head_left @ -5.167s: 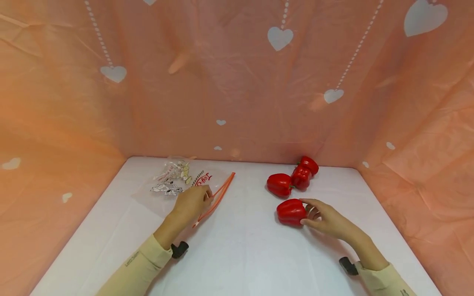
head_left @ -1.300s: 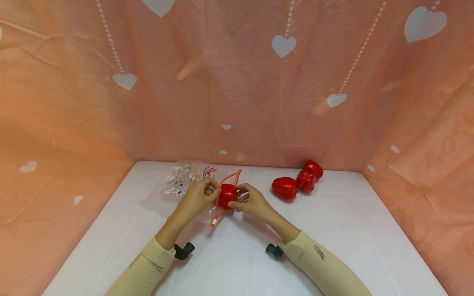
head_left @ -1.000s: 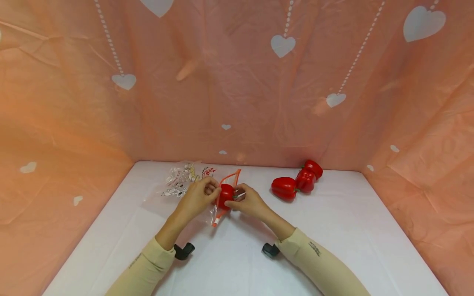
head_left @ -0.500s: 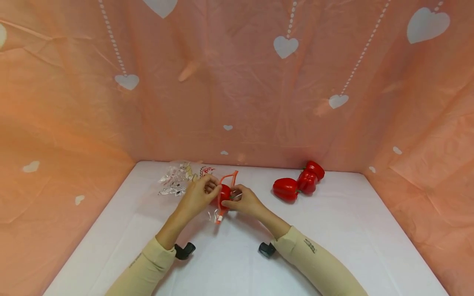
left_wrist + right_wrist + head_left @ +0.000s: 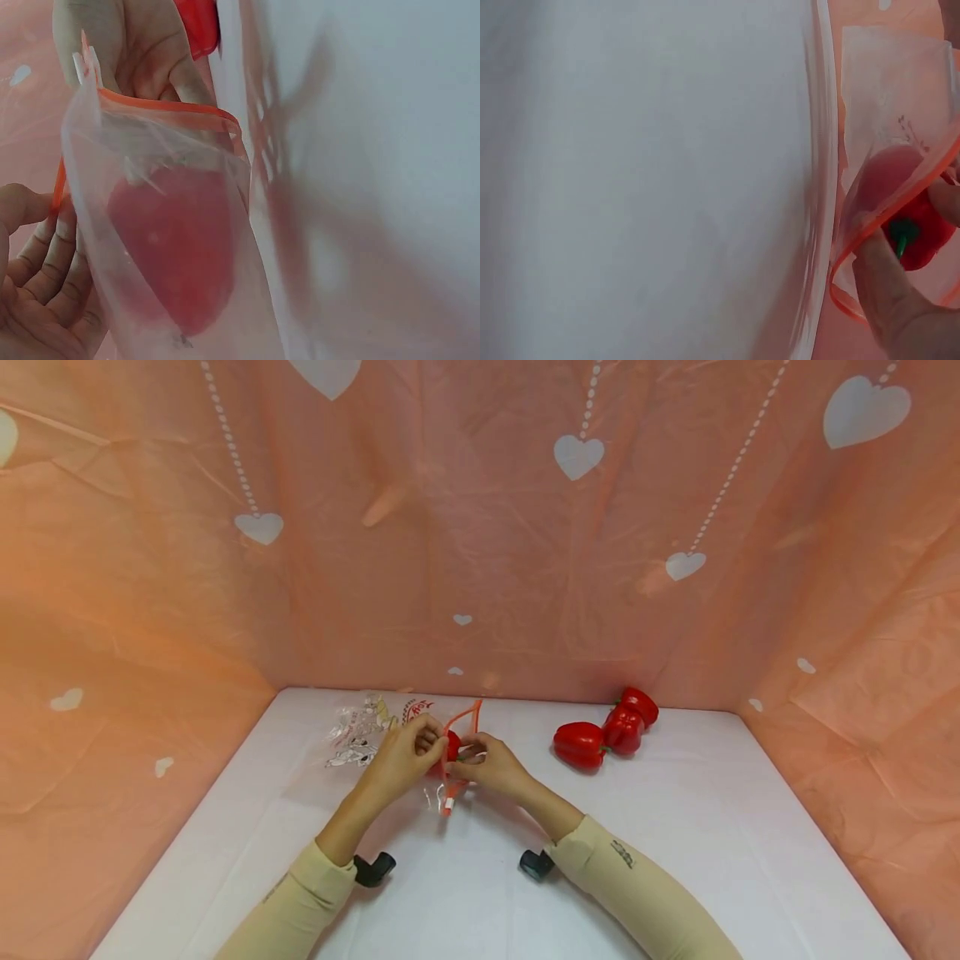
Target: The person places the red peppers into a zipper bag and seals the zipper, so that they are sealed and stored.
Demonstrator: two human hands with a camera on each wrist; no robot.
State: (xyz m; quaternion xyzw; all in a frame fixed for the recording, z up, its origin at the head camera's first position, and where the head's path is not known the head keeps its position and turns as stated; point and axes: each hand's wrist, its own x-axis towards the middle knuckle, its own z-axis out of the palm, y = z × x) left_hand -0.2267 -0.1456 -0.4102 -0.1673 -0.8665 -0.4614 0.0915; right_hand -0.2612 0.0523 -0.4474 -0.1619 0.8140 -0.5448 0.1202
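My left hand (image 5: 397, 758) pinches the orange zip edge of a clear printed plastic bag (image 5: 360, 727) between thumb and fingers, and the bag's mouth gapes. A red bell pepper (image 5: 453, 747) with a green stem is inside, just past the mouth; the left wrist view shows it through the film. My right hand (image 5: 498, 767) reaches into the mouth from the right. In the right wrist view its thumb and fingers are on either side of the bell pepper (image 5: 926, 232) at the stem end. Part of the pepper is hidden behind the hands in the head view.
Three more red bell peppers (image 5: 579, 744) lie close together at the back right of the white table (image 5: 465, 893). An orange curtain with white hearts (image 5: 525, 568) rises behind the table and along both sides. Dark wrist cameras (image 5: 375, 869) are worn on both wrists.
Over the earlier frames, my right hand has brought the bell pepper from the right side of the table to the bag and moved it leftward into the mouth. The left hand keeps its pinch.
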